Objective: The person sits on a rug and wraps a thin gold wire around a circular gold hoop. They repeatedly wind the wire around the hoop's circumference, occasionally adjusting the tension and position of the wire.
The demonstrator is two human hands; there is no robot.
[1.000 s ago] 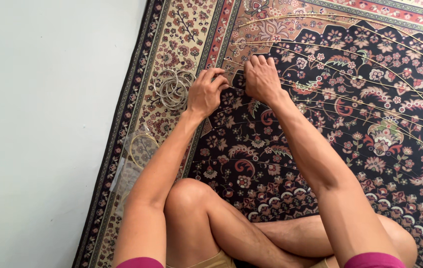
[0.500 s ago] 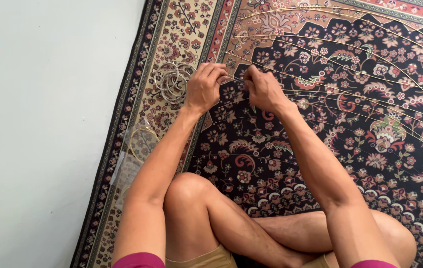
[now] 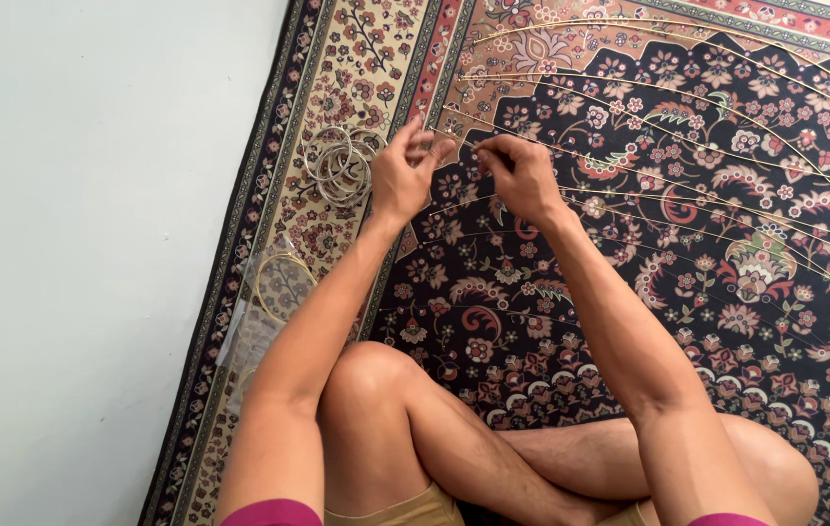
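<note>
I sit cross-legged on a dark patterned carpet point(image 3: 727, 292). Several long thin pale sticks point(image 3: 688, 127) lie fanned across it, curving away to the right. My left hand point(image 3: 403, 173) and my right hand point(image 3: 520, 175) are raised just above the carpet, close together, each pinching the near end of a thin stick point(image 3: 462, 142) between fingertips. A small pile of pale rings point(image 3: 337, 164) lies just left of my left hand, on the carpet's border.
A clear plastic bag with a yellowish ring point(image 3: 274, 292) lies on the carpet's left border beside my left forearm. A pale bare floor point(image 3: 84, 263) fills the left side. My knees point(image 3: 376, 380) are drawn up below the hands.
Both hands have lifted off the carpet and drawn closer together, now pinching a stick end between them. The view has shifted slightly.
</note>
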